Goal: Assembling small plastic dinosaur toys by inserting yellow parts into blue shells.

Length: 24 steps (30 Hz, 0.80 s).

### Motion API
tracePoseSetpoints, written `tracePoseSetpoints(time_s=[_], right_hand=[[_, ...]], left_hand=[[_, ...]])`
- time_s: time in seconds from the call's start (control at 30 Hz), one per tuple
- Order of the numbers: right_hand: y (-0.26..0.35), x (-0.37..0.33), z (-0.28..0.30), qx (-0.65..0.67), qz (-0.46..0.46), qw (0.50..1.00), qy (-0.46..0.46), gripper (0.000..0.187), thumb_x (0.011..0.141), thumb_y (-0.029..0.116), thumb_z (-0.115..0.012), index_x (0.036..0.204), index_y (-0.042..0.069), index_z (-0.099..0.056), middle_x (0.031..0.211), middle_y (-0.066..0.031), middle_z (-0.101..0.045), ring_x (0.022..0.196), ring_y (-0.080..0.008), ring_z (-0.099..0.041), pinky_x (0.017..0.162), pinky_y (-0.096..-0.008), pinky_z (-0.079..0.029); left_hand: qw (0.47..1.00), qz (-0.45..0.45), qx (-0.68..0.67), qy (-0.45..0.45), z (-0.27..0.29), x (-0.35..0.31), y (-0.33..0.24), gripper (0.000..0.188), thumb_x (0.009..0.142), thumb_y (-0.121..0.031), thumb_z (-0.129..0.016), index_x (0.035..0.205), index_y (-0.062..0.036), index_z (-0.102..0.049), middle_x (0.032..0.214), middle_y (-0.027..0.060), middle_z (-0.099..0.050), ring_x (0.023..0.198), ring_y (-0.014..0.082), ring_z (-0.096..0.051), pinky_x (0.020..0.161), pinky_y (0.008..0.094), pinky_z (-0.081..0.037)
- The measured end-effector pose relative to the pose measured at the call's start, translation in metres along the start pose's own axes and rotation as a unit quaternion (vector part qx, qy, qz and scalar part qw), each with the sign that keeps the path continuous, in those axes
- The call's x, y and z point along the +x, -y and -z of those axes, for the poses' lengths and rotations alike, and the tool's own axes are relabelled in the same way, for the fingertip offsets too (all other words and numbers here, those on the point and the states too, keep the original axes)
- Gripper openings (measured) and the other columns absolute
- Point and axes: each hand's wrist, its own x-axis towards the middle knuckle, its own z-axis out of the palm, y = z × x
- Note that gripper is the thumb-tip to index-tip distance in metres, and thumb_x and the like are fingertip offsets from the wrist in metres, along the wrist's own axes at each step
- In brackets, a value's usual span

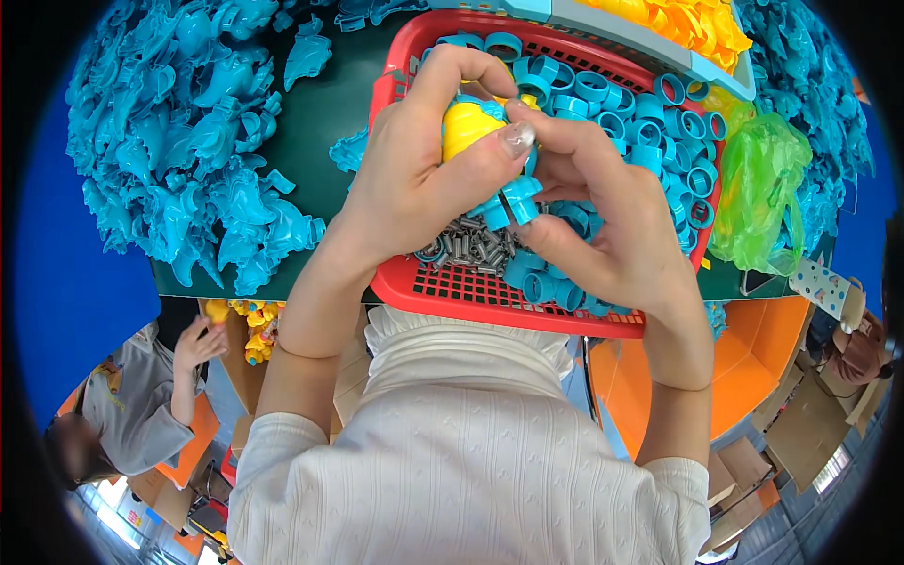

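Both of my hands meet over a red plastic basket [508,318], around a small yellow and blue plastic toy piece [466,127]. My left hand [400,184] is closed around its yellow body, thumb laid across the front. The fingers of my right hand [621,202] pinch its blue lower part, which has a dark slot. Parts of the piece are hidden behind my fingers. Beneath my hands, the basket holds many blue rings [646,133] and a pile of small grey metal cylinders [476,247].
Blue molded plastic parts [202,113] form a big heap at left; another blue heap [800,85] is at right. A grey bin [612,28] with yellow pieces stands behind the basket. Beside it lies a green plastic bag [767,179]. Another person [141,395] sits at lower left.
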Motion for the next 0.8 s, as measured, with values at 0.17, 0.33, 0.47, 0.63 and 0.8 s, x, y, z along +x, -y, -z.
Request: tracePoseSetpoints(time_s=[0.17,0.33,0.47,0.63,0.8], right_hand=[[-0.003,0.0,0.005,0.014,-0.008,1.0,0.024,0.057,0.07,-0.001,-0.057,0.125,0.0,-0.042,0.101,-0.0102,-0.058,0.087,-0.0161,-0.061,0.079,-0.0304,-0.05],[-0.001,0.0,0.003,0.076,-0.023,0.997,0.006,0.056,0.07,0.0,-0.056,0.124,0.001,-0.043,0.087,-0.0057,-0.056,0.085,-0.0097,-0.058,0.078,-0.0268,-0.048],[-0.004,0.002,0.004,0.096,-0.004,0.995,-0.008,0.054,0.07,-0.001,-0.06,0.122,0.001,-0.044,0.079,-0.0069,-0.058,0.077,-0.0126,-0.061,0.071,-0.0262,-0.05],[-0.001,0.002,0.006,0.131,-0.041,0.99,-0.019,0.054,0.072,-0.004,-0.054,0.125,0.0,-0.043,0.09,-0.005,-0.059,0.085,-0.009,-0.058,0.075,-0.0235,-0.047],[-0.005,0.003,0.008,0.191,-0.016,0.976,-0.108,0.047,0.079,-0.002,-0.057,0.123,-0.006,-0.041,0.108,-0.0138,-0.059,0.097,-0.0158,-0.058,0.083,-0.026,-0.046]], left_hand=[[0.998,-0.006,-0.061,-0.006,-0.001,-0.001,0.0,0.028,0.083,-0.022,-0.057,0.098,-0.003,-0.044,0.075,0.0027,-0.054,0.065,0.0066,-0.051,0.055,0.0207,-0.041],[0.998,-0.023,-0.05,-0.018,-0.002,0.002,0.003,0.025,0.085,-0.022,-0.055,0.097,-0.0034,-0.044,0.077,0.002,-0.05,0.066,0.0058,-0.047,0.056,0.02,-0.038],[0.996,-0.034,-0.078,-0.014,-0.003,0.003,0.008,0.023,0.088,-0.023,-0.053,0.097,-0.0036,-0.043,0.086,0.0017,-0.047,0.068,0.0052,-0.044,0.058,0.0195,-0.037],[0.988,-0.03,-0.146,-0.036,-0.003,0.001,0.002,0.03,0.087,-0.025,-0.055,0.107,-0.004,-0.045,0.091,0.002,-0.048,0.071,0.0064,-0.048,0.057,0.0194,-0.041],[0.98,-0.183,-0.068,-0.033,-0.007,0.004,0.012,0.09,0.065,-0.044,-0.075,0.132,-0.0025,-0.032,0.135,0.0142,-0.033,0.12,0.0228,-0.041,0.085,0.0319,-0.047]])
